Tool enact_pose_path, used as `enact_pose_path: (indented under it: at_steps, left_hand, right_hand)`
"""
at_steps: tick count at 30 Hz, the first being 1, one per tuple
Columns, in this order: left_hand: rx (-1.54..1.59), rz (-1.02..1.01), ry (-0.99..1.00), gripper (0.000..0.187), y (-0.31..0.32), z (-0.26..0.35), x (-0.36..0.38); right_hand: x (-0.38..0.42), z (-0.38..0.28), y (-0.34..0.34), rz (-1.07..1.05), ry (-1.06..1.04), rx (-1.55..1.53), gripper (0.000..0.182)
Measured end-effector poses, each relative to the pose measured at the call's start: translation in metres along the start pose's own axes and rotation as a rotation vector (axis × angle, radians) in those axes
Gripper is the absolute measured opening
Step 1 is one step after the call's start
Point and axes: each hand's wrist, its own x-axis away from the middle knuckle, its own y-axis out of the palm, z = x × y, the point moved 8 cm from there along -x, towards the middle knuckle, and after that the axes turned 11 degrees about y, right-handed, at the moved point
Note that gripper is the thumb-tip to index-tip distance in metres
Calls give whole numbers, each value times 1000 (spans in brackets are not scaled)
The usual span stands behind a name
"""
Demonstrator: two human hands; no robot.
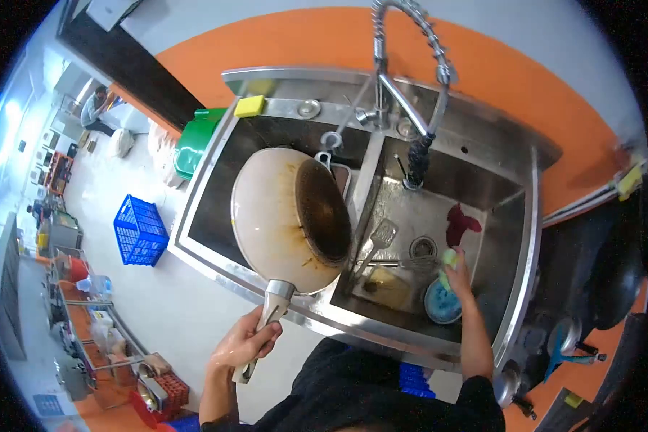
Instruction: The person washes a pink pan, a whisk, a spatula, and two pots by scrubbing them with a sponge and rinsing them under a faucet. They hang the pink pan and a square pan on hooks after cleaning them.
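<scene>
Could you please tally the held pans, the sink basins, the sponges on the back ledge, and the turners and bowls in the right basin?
Held pans: 1
Sink basins, left and right: 2
Ledge sponges: 1
Slotted turners: 1
Bowls: 1
Total: 6

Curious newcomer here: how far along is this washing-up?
Partway, I'd judge: the pan looks mostly clean on its pale side. The left hand grips its handle; the right hand holds a green sponge by the blue dish. Remaining: brown stains around the pan's dark base, and perhaps the spatula lying in the sink.
</scene>
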Motion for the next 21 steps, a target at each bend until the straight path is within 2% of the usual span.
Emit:
enact_pose_path:
  at_steps: [2, 4, 6, 8, 10, 11, 12, 13, 15, 16, 18, 19, 21]
  left_hand:
    - [37, 1, 31, 11, -10, -9, 1]
    - [-92, -38, 108, 12, -24, -25, 2]
    - [-116, -52, 128, 13, -35, -31, 5]
    - [-140, -57, 164, 15, -46, -31, 3]
    - [-189, -143, 200, 19, -52, -31, 2]
    - [-189, -139, 224, 19, -56, -30, 1]
    - [-378, -115, 332, 22, -58, -22, 0]
    - [-568, -88, 429, 26, -61, -16, 3]
    - [-614, -84, 414, 29, -66, -16, 4]
    - [-655, -92, 386, 32, -67, -19, 4]
    - [-670, -94, 427, 32, -67, -27, 11]
    - [-707, -85, 501, 32, -72, -19, 9]
    - [-736, -57, 531, 30, -79, -14, -2]
  right_hand:
    - [28, -64, -6, 58, -355, -305, 59]
    - [60, -137, 6, -5, -332, -487, 62]
    - [135, -251, 20, -256, -249, -775, 60]
    - [185, -338, 50, -484, -420, -827, 63]
    - [223, -402, 71, 38, -1031, -314, 60]
    - [252, -426, 83, 292, -1090, -107, 52]
    - [277, -444, 91, 544, -1128, 102, 44]
    - [273, -456, 95, 549, -1139, 104, 44]
    - [245, -492, 102, 411, -1287, -34, 30]
    - [220, -507, 101, 403, -1298, -30, 30]
    - [151, -510, 127, -75, -909, 16, 23]
    - [189, -500, 141, 239, -1269, 226, 21]
    - [237, -505, 146, 127, -1303, 445, 16]
